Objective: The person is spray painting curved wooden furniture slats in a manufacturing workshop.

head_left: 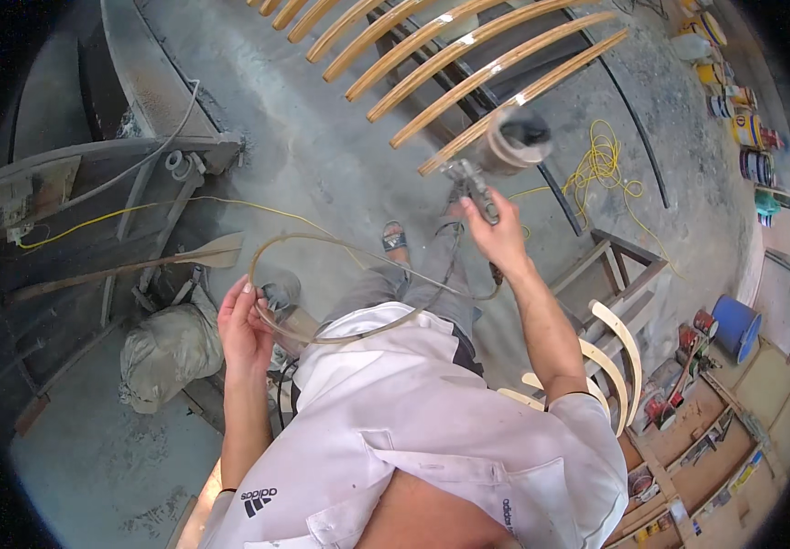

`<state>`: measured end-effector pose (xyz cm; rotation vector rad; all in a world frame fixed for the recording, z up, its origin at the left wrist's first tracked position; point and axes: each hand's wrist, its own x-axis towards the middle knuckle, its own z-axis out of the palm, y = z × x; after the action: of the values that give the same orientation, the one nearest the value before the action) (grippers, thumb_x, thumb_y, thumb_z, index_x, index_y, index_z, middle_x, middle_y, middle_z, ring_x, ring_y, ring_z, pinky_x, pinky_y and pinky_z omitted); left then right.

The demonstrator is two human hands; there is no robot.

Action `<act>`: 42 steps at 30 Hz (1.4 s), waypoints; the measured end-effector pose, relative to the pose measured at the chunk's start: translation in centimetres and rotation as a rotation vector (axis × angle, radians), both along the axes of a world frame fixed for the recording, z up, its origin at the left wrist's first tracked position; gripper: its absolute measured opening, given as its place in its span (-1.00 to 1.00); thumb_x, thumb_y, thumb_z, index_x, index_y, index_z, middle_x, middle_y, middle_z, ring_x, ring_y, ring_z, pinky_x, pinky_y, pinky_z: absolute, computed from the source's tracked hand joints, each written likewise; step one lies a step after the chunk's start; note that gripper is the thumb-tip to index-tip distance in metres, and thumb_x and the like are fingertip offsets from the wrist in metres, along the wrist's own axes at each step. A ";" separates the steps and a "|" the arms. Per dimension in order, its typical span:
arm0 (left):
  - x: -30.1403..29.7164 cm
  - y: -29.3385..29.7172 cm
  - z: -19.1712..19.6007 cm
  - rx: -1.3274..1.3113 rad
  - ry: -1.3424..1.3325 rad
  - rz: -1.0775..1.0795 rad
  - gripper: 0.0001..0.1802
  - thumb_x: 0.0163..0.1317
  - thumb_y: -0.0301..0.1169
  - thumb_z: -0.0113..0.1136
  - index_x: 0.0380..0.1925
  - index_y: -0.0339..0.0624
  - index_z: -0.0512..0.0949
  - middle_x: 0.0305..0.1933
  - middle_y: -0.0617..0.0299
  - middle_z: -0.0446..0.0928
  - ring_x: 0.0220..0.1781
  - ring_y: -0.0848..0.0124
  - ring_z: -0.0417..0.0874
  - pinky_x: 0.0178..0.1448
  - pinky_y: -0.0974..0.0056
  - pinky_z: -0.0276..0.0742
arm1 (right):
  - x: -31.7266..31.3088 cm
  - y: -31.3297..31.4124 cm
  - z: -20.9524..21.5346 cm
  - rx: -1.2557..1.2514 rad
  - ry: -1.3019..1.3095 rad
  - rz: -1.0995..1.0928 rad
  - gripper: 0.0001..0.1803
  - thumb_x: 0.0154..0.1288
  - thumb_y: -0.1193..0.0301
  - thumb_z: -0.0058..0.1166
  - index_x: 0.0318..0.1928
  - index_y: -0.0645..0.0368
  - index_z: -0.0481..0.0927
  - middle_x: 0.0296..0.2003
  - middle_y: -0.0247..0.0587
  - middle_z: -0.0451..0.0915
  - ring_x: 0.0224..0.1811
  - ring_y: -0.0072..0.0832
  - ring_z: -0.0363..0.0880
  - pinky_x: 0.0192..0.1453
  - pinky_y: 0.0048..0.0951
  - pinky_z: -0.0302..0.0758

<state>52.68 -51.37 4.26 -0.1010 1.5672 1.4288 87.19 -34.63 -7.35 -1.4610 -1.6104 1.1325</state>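
My right hand [503, 240] is wrapped round the handle of a spray gun [478, 189], which has a cup [505, 151] on top, blurred by motion. The gun is close to the nearest of several glossy curved wooden strips [523, 101] lying side by side. A thin, translucent air hose [358, 335] runs from the gun's handle in a loop to my left hand [245, 331]. The left thumb and fingers pinch the hose out at the left, at about waist height.
Dark bars [624, 119] support the strips. A yellow cord [596, 160] lies coiled on the floor. At right are a wooden stand [610, 265], pale curved pieces [631, 348], a blue bucket [736, 328] and several cans. A wooden paddle [207, 252] and a covered bundle [171, 352] are at left.
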 end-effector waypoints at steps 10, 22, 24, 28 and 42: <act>3.5 4.9 -0.2 -0.018 -0.012 -0.059 -0.73 0.32 -0.54 0.08 0.02 -0.32 0.46 -0.32 0.18 0.57 -0.40 0.55 0.59 -0.35 0.53 0.59 | 9.6 10.5 3.7 0.031 -0.056 -0.273 -0.74 0.23 0.34 0.22 -0.17 0.27 0.62 -0.55 -0.13 0.62 -0.52 -0.51 0.55 -0.37 -0.41 0.44; 10.6 12.6 3.0 -0.049 0.082 -0.097 -0.72 0.35 -0.46 0.05 0.03 -0.31 0.45 -0.35 0.25 0.54 -0.44 0.56 0.56 -0.43 0.50 0.54 | 21.7 26.4 2.4 0.034 0.026 -0.456 -0.71 0.23 0.27 0.21 -0.21 0.27 0.63 -0.52 -0.23 0.64 -0.46 -0.52 0.54 -0.31 -0.41 0.47; 12.0 14.0 3.7 -0.060 0.102 -0.119 -0.72 0.35 -0.46 0.05 0.03 -0.30 0.45 -0.35 0.25 0.54 -0.45 0.56 0.55 -0.44 0.49 0.53 | 23.4 29.0 2.3 0.063 0.036 -0.463 -0.72 0.23 0.27 0.21 -0.26 0.26 0.62 -0.56 -0.30 0.59 -0.53 -0.54 0.51 -0.39 -0.42 0.45; 13.9 16.0 4.2 -0.066 0.131 -0.179 -0.75 0.35 -0.46 0.08 0.00 -0.28 0.47 -0.36 0.24 0.54 -0.46 0.54 0.54 -0.44 0.46 0.49 | 27.0 34.8 1.7 0.019 0.120 -0.522 -0.74 0.24 0.28 0.21 -0.40 0.22 0.55 -0.62 -0.40 0.53 -0.71 -0.62 0.39 -0.64 -0.44 0.35; 18.3 19.9 5.6 -0.085 0.226 -0.330 -0.81 0.33 -0.46 0.14 -0.10 -0.25 0.50 -0.37 0.25 0.58 -0.45 0.55 0.56 -0.40 0.46 0.51 | 35.7 50.9 -2.9 0.021 0.128 -0.765 -0.76 0.25 0.30 0.19 -0.31 0.25 0.58 -0.51 -0.29 0.62 -0.58 -0.54 0.57 -0.62 -0.45 0.49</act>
<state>71.01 -31.47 9.86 0.2672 1.7352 1.1443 122.93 16.29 -10.25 -1.7243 -0.8303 0.7316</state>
